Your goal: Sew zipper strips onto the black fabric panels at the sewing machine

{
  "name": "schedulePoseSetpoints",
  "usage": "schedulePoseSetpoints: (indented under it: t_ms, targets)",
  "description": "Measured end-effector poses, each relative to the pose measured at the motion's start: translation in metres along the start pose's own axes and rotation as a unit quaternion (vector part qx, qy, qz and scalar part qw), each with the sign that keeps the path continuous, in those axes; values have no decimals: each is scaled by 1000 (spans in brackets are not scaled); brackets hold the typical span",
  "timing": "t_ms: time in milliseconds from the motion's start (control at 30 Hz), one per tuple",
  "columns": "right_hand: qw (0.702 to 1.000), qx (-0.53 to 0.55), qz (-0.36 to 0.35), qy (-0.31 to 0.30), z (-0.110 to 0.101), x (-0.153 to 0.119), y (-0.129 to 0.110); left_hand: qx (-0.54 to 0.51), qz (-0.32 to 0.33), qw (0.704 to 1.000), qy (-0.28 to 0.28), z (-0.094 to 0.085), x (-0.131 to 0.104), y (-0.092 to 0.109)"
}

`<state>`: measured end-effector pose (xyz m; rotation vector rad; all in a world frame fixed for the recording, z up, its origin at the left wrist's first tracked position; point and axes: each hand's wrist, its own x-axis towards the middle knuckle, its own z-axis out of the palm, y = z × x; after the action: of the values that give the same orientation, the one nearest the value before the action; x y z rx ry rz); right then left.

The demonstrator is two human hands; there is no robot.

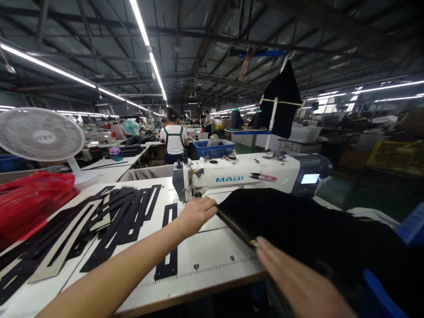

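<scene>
in left hand [198,215], pinched | black cloth [294,221] | right hand [298,278] at edge (grip unclear)

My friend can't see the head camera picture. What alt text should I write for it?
A person's left hand holds the corner of a big black cloth, and the right hand is at its edge, beside a white sewing machine. Black slotted pieces lie heaped on the table at left.

From my remote seat, the fan [43,134] stands left of the sewing machine [245,174] on the table [212,247]. Frame-shaped pieces [112,221] lie between them (heaped, mostly), nearer the camera.
</scene>
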<state>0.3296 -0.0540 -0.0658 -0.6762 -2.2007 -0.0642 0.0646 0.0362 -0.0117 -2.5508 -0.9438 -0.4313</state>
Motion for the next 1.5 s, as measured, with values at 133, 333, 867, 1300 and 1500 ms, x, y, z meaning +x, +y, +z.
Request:
schedulePoseSetpoints:
  t_ms: [133,333,867,1300,1500]
  targets:
    - [989,-60,-130,-30,78,15,-21,19,-24,998,-57,28,-50,1]
    - [939,-109,316,-84,47,46,64,-82,-179,972,-125,15,-63,34]
    - [638,465,603,-112,31,59,75,-145,-162,928,-304,13,-54,8]
    - [649,445,591,-176,35,59,99,-155,-157,907,-358,12,-43,7]
    - [802,174,542,-180,66,101,137,-150,-160,906,-361,18,-42,0]
